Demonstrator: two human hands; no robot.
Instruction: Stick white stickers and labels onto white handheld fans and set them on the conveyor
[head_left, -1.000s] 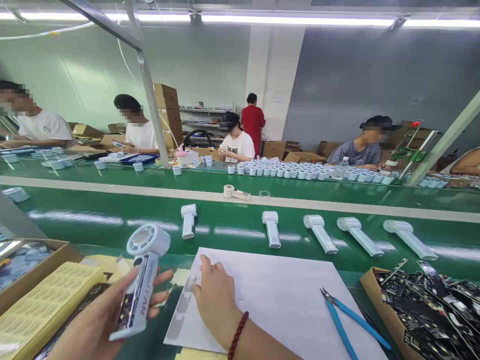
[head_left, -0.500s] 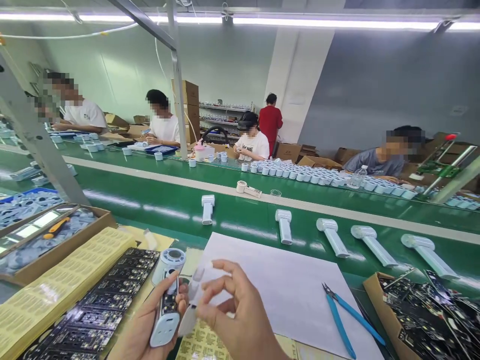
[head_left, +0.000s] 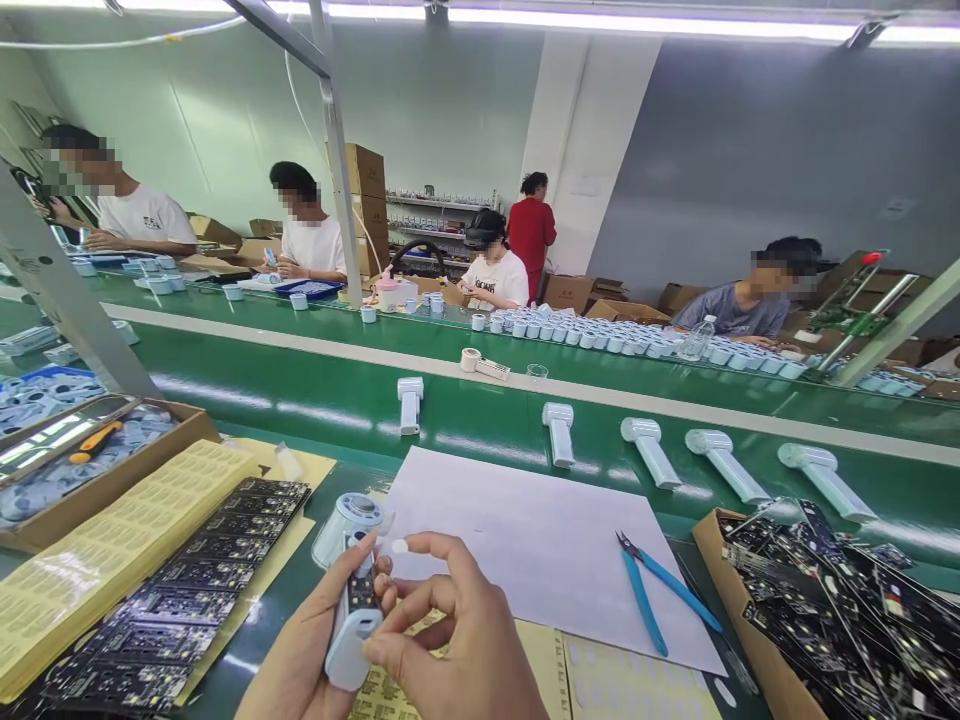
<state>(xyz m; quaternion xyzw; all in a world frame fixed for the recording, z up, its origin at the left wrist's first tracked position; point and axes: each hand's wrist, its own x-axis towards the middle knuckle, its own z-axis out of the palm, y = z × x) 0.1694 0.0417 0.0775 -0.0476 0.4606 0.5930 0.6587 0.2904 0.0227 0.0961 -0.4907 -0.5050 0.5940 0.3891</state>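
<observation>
My left hand (head_left: pixel 304 635) is closed around the handle of a light-blue handheld device (head_left: pixel 351 650) with a round head. A dark circuit board (head_left: pixel 362 590) shows in the open side of its handle. At the handle's end, the thumb and fingers of my right hand (head_left: pixel 465 635) close together against the device. What they pinch is mostly hidden. A small white oval piece (head_left: pixel 400 546) sits at my right index fingertip. Beneath both hands lies a yellow sticker sheet (head_left: pixel 386 690), and behind them a white paper sheet (head_left: pixel 517 510).
Blue-handled cutters (head_left: pixel 660 595) lie on the paper. A carton of circuit boards (head_left: pixel 739 600) stands right; boards in rows (head_left: pixel 187 590) and yellow label sheets (head_left: pixel 127 560) lie left. Several devices (head_left: pixel 651 450) rest on the green belt (head_left: pixel 487 420). Co-workers sit beyond.
My right hand has moved down and left against the device's end. The translucent pieces it held are now mostly hidden. The handle's end, with slots showing before, now looks smooth. The view has shifted.
</observation>
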